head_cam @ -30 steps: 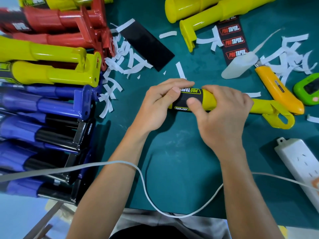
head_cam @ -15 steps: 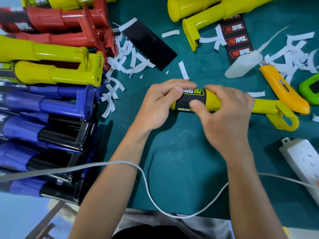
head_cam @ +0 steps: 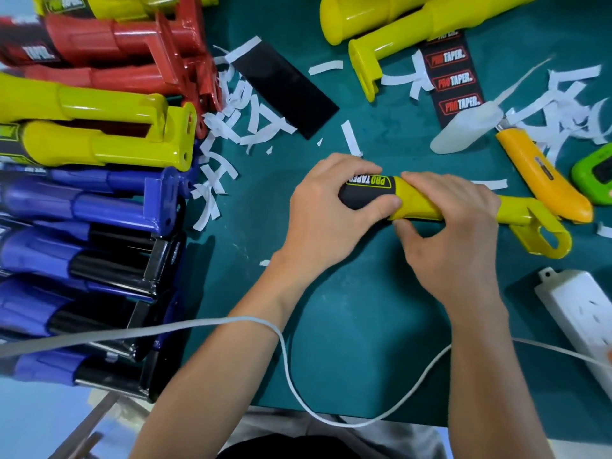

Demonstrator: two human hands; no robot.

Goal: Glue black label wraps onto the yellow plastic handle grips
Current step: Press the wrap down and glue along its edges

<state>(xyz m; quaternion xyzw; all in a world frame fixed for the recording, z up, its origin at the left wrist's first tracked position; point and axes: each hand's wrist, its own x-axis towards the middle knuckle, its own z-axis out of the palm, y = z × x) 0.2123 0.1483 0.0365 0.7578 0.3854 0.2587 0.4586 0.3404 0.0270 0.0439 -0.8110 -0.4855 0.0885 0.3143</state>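
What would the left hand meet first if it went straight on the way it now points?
The left hand grips the yellow handle at its black label, so that comes first. Past it, probably the short white paper strip on the mat; depth is unclear.

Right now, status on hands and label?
Left hand grips wrapped end, thumb on black label wrap. Right hand holds yellow handle grip. Orange utility knife close behind its bracket end.

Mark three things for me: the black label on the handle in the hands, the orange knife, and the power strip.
black label (head_cam: 361,195): head view, plain black face below the lettering.
orange knife (head_cam: 543,176): head view, middle of its body.
power strip (head_cam: 583,309): head view, white top face.
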